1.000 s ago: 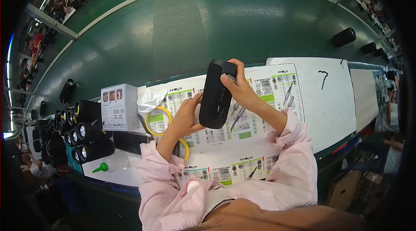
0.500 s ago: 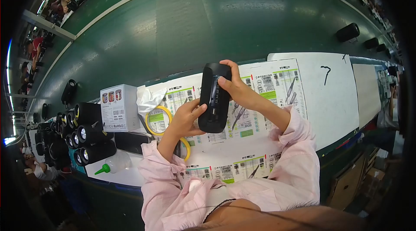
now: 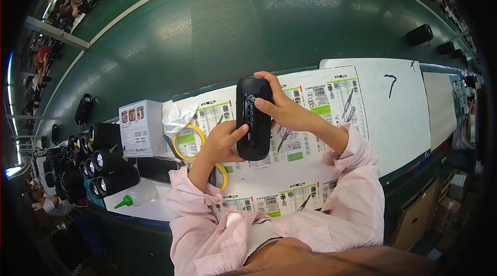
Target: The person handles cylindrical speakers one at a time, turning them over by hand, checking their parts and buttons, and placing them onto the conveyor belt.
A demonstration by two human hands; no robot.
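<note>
Upright between my two hands is a black cylindrical speaker (image 3: 254,136), its panel with a column of buttons turned towards me. My left hand (image 3: 222,142) grips the lower part from the left, thumb along its front. Higher up, my right hand (image 3: 279,105) wraps the right side, with the thumb on the panel near the topmost round control. The far-side fingers are partly hidden behind the speaker. Below it lie printed sheets (image 3: 305,146) on the worktable. Two yellow tape rolls (image 3: 177,146) lie close to my left forearm.
Left of my hands stand a white printed box (image 3: 141,130), crumpled white plastic (image 3: 178,119), several black speakers (image 3: 111,161) and a clear bottle with a green nozzle (image 3: 141,193). A green conveyor belt (image 3: 217,32) runs beyond the table, carrying more speakers (image 3: 419,35). A white board (image 3: 396,115) lies right.
The speaker has turned slightly in my hands, so its button panel faces me more. My right thumb has shifted a little down and left with it.
</note>
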